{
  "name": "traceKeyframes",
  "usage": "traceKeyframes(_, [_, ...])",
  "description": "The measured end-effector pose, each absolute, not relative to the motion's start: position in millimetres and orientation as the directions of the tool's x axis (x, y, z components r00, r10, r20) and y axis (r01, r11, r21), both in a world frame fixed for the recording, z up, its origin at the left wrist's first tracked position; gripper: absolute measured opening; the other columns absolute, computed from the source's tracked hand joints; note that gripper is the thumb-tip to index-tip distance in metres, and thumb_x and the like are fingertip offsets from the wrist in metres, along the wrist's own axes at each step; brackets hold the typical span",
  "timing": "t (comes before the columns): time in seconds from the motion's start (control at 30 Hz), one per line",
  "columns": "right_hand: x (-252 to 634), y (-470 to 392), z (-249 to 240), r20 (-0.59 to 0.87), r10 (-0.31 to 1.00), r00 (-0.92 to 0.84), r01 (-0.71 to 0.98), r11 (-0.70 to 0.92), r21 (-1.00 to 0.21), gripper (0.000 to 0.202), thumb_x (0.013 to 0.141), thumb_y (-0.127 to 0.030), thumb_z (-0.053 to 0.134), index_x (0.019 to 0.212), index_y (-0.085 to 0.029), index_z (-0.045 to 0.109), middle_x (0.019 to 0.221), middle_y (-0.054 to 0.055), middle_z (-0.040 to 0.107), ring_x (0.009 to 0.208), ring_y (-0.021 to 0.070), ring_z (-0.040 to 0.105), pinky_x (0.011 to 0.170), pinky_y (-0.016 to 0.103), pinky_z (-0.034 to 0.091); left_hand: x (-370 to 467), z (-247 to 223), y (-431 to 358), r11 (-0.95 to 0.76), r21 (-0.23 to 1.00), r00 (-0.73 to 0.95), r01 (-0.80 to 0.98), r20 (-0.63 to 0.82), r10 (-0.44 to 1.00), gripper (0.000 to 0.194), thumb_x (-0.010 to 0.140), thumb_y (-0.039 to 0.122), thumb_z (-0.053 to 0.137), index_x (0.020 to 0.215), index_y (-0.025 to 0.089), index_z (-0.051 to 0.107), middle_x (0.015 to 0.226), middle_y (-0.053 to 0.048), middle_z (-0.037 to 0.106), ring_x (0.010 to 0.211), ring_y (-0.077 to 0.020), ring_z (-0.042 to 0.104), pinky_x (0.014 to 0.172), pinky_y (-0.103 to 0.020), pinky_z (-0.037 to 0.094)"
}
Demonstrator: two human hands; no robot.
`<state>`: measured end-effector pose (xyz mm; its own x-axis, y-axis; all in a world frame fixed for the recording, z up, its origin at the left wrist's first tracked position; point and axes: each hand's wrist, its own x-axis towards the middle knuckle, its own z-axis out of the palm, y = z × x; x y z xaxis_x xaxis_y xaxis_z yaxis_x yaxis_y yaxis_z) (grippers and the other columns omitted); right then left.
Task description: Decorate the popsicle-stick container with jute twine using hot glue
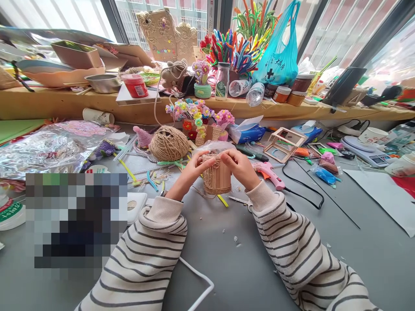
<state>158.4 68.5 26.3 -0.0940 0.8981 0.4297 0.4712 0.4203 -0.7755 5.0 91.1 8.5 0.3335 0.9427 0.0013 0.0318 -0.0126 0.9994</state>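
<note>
In the middle of the head view, a small wooden-slat pot stands upright between my hands, with twine wound around its base and its left side. My left hand is closed on the pot's upper left, its thumb by a small twine coil on the front. My right hand grips the upper right rim, fingers curled over the top. The fingertips behind the pot are hidden. A loose twine end trails at its lower left. The twine ball lies behind my left hand. Close to my right wrist are scissors, partly covered by the sleeve.
A pink glue gun with a black cord lies at right, near a small wooden frame. Craft flowers and a blue tissue pack stand behind. The ledge holds jars and a blue bag. A white cable runs in front.
</note>
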Motion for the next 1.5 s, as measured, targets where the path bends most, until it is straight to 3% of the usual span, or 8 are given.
traceKeyframes(0.17, [158.3,68.2,26.6,0.454,0.885,-0.101,0.457,0.447,-0.769,0.051,0.076,-0.061,0.038,0.079,-0.016,0.062,0.085,0.007,0.062,0.082,0.0176,0.055,0.073,0.03,0.041,7.2,11.5,87.1,-0.025,0.999,0.311,0.042,0.011,0.95,0.063,0.06,0.042,0.067,0.112,0.017,0.043,0.112,-0.009,0.053,0.105,-0.0238,0.05,0.085,-0.033,0.04])
traceKeyframes(0.33, [158.7,59.6,30.9,0.59,0.796,0.136,0.584,0.416,-0.697,0.039,0.074,-0.052,0.05,0.089,-0.016,0.056,0.092,0.007,0.053,0.072,0.0134,0.05,0.061,0.026,0.042,7.8,9.2,85.8,-0.043,0.998,0.253,0.042,0.031,0.967,0.059,0.06,0.043,0.066,0.109,0.016,0.045,0.107,-0.009,0.055,0.103,-0.0242,0.051,0.085,-0.034,0.04])
traceKeyframes(0.43, [154.3,49.5,35.1,0.615,0.788,-0.029,0.712,0.448,-0.54,0.028,0.073,-0.045,0.056,0.07,-0.017,0.054,0.074,0.003,0.052,0.072,0.0143,0.049,0.067,0.027,0.041,7.3,8.1,85.8,-0.048,0.998,0.227,0.05,0.035,0.973,0.058,0.061,0.044,0.065,0.108,0.015,0.046,0.104,-0.009,0.057,0.102,-0.0248,0.051,0.086,-0.035,0.039])
traceKeyframes(0.5, [148.7,43.2,36.1,0.522,0.827,-0.207,0.769,0.468,-0.436,0.026,0.071,-0.041,0.058,0.065,-0.017,0.053,0.072,0.003,0.052,0.073,0.0155,0.049,0.068,0.028,0.041,7.1,7.7,86.0,-0.053,0.998,0.207,0.034,0.045,0.977,0.057,0.061,0.042,0.066,0.107,0.014,0.047,0.105,-0.01,0.056,0.103,-0.0246,0.051,0.087,-0.034,0.039])
traceKeyframes(0.6, [141.3,37.8,35.1,0.4,0.875,-0.273,0.842,0.418,-0.34,0.018,0.073,-0.033,0.057,0.067,-0.016,0.054,0.077,0.005,0.054,0.075,0.0167,0.05,0.068,0.029,0.04,6.9,6.6,86.6,-0.052,0.999,0.202,0.001,0.051,0.978,0.057,0.061,0.041,0.066,0.106,0.013,0.047,0.107,-0.01,0.056,0.104,-0.0243,0.05,0.087,-0.034,0.039])
traceKeyframes(0.87, [143.4,35.8,41.0,0.285,0.926,-0.248,0.879,0.338,-0.335,0.005,0.071,-0.017,0.051,0.069,-0.015,0.055,0.078,0.005,0.057,0.076,0.0162,0.051,0.069,0.027,0.039,5.7,4.0,88.4,-0.052,0.999,0.226,0.005,0.05,0.973,0.057,0.06,0.041,0.067,0.106,0.014,0.047,0.105,-0.011,0.056,0.103,-0.0251,0.05,0.085,-0.035,0.04])
traceKeyframes(1.13, [152.1,32.5,52.1,0.167,0.97,-0.176,0.932,0.219,-0.289,0.01,0.07,-0.021,0.051,0.066,-0.015,0.057,0.076,0.006,0.06,0.072,0.0162,0.053,0.064,0.027,0.037,2.4,4.1,87.6,-0.056,0.998,0.283,0.003,0.053,0.958,0.053,0.063,0.039,0.066,0.108,0.017,0.047,0.107,-0.008,0.056,0.103,-0.0229,0.051,0.084,-0.032,0.041])
traceKeyframes(1.5, [156.0,34.8,53.1,0.081,0.976,-0.203,0.925,0.218,-0.312,0.012,0.069,-0.019,0.05,0.064,-0.015,0.059,0.073,0.005,0.062,0.07,0.0147,0.055,0.064,0.025,0.037,1.9,1.8,89.1,-0.009,1.0,0.318,-0.03,0.018,0.948,0.054,0.064,0.039,0.065,0.111,0.02,0.045,0.109,-0.007,0.055,0.105,-0.0237,0.05,0.088,-0.035,0.039])
